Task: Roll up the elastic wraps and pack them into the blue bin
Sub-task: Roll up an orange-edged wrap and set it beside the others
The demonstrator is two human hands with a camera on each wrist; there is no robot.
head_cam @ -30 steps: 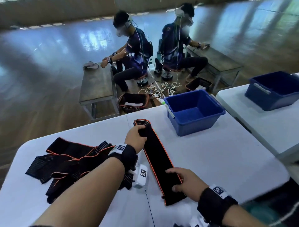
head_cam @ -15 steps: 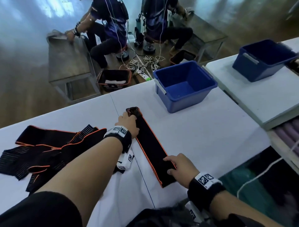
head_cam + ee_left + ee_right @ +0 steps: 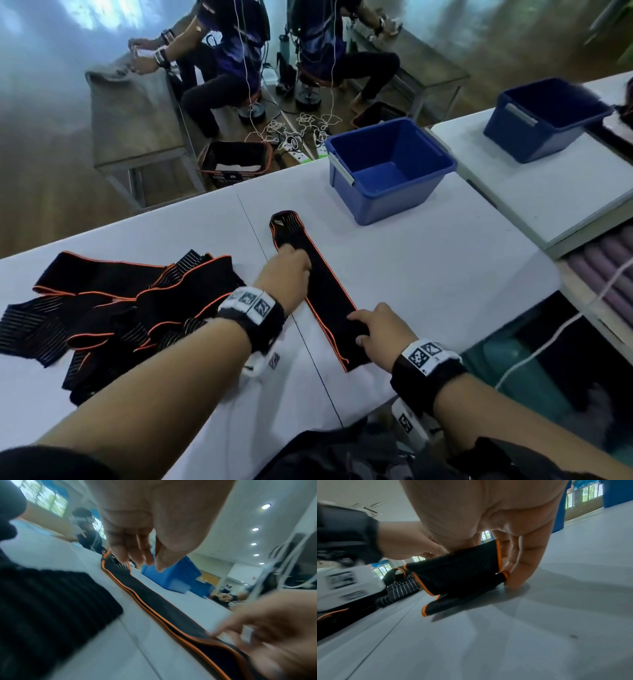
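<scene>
Fingers of R hand lifting wrap near end

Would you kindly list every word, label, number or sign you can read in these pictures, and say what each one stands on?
No readable words, brands or numbers appear in any view.
Left wristband: square black-and-white coded markers, patterns only, no text.
Right wristband: the same kind of coded markers, no text.
White block under the left wrist: one small marker, too blurred to read.
Blue bin: pale strip on the rim, nothing written that can be made out.
</scene>
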